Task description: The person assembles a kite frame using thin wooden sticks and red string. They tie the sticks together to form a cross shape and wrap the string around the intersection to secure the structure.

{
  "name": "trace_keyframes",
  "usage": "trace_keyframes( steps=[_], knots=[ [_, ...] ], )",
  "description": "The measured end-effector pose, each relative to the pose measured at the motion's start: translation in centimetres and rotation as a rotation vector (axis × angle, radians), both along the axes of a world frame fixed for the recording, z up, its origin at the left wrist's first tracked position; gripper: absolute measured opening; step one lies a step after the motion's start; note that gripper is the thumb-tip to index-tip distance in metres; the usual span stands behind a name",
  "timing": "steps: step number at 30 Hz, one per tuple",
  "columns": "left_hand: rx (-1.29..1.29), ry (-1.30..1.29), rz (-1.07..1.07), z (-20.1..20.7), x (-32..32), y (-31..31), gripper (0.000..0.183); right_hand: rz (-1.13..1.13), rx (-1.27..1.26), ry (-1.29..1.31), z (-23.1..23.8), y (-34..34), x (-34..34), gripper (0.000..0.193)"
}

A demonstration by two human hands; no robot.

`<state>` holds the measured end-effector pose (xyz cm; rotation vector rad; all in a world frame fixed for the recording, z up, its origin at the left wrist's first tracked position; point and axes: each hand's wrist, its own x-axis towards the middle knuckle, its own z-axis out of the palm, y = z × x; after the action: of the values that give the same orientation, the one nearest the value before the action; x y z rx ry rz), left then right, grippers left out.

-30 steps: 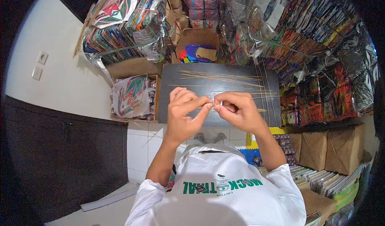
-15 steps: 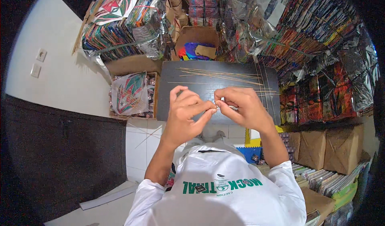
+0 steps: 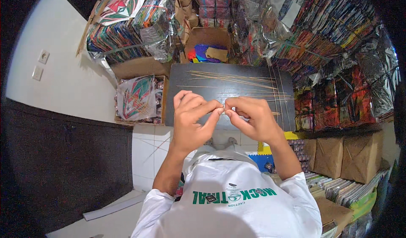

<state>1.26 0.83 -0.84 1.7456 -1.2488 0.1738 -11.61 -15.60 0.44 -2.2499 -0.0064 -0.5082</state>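
Observation:
Over the near part of the dark low table (image 3: 179, 75), my two hands meet fingertip to fingertip. My left hand (image 3: 191, 119) pinches with thumb and index finger, its other fingers loosely curled. Against it, my right hand (image 3: 256, 116) also makes a pinch with thumb and index finger. Whatever lies between the fingertips is too small to make out. Beyond the hands, several thin bamboo sticks (image 3: 234, 78) lie across the tabletop. A few more cross one another at its right side, partly covered by my right hand.
Left of the table stands an open box (image 3: 164, 98) with a red-green-white kite sheet (image 3: 136, 98) and loose sticks. Behind it sits a cardboard box (image 3: 207, 36) with coloured scraps. Plastic-wrapped stacks (image 3: 342, 22) rise at back and right. Brown paper parcels (image 3: 361, 155) stand at right.
Both pinching fingertips have shifted slightly left and closer together. The sticks on the table have stayed in place.

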Motion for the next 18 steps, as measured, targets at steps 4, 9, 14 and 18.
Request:
trace_keyframes(
  steps=[4, 9, 14, 18],
  knots=[
    [-0.01, 0.051, -0.097, 0.5, -0.1, 0.4, 0.012, 0.059, 0.184, 0.041, -0.6, -0.8, 0.1, 0.018],
    [0.053, -0.046, -0.125, 1.0, -0.3, 0.6, 0.012, 0.069, 0.148, 0.064, 0.3, -1.3, 0.2, 0.018],
    [0.075, -0.101, -0.059, 0.6, -0.4, 0.5, 0.012, 0.053, 0.015, -0.078, 0.6, -0.1, 0.2, 0.015],
    [0.018, -0.084, -0.004, 0.6, -0.4, 0.3, 0.01, -0.008, 0.021, -0.132, -0.5, 0.7, 0.0, 0.014]
  ],
)
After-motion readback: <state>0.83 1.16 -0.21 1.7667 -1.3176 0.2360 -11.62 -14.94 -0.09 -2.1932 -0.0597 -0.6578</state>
